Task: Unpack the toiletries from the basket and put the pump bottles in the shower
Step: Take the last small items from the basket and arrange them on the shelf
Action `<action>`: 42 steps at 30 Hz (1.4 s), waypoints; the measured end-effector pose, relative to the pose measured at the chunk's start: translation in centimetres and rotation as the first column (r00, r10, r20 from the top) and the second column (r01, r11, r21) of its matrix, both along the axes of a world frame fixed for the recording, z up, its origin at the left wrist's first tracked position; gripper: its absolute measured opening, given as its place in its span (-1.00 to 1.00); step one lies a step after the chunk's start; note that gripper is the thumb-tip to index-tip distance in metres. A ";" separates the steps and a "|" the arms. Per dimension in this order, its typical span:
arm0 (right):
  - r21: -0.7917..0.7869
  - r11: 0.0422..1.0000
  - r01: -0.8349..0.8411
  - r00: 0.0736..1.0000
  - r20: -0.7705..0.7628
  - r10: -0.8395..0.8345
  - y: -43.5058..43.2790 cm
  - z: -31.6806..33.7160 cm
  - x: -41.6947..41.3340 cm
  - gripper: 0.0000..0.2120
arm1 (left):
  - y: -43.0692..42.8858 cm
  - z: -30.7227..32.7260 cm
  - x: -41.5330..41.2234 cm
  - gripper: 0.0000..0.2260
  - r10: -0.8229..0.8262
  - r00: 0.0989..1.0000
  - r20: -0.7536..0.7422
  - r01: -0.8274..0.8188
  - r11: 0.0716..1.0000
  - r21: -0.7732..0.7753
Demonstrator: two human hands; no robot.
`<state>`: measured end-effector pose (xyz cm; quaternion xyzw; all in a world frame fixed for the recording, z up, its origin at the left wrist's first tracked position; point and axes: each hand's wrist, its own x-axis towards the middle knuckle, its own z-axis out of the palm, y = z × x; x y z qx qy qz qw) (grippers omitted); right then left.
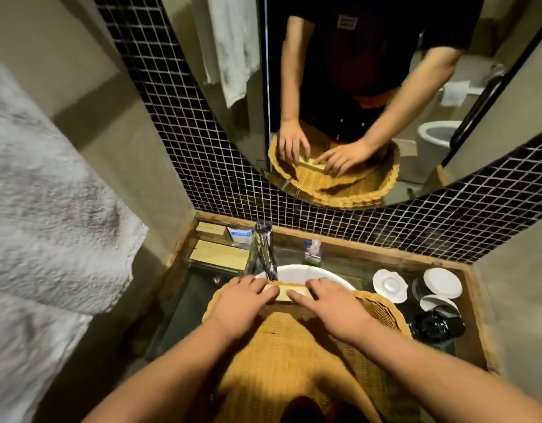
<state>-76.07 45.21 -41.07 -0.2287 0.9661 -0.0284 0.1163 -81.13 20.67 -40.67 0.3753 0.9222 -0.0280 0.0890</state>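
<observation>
Left hand and right hand grip the small box by its ends, at the basket rim. Likely light, stiff cardboard; an end hold should do.

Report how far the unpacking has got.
Looks done: two boxes sit left of the tap. In hand: left hand and right hand hold a flat box at the basket far rim. Left: the pump bottle beside the tap is not yet in the shower.
</observation>
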 end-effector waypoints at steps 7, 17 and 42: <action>0.021 1.000 -0.010 0.993 -0.119 0.013 -5.3 5.4 -7.0 -0.27 | -4.3 5.8 -6.6 -0.42 0.110 0.982 -0.153 -0.110 0.994 0.003; 0.008 0.999 0.044 0.999 -0.027 -0.044 -12.8 5.3 -14.3 -0.22 | -10.0 4.4 -11.1 -0.31 0.346 0.932 -0.105 -0.347 0.938 0.004; 0.018 0.985 0.170 0.948 0.270 -0.169 -16.9 -5.0 -21.0 -0.41 | -13.1 -9.2 -15.5 -0.34 0.469 0.878 0.094 -0.454 0.879 -0.143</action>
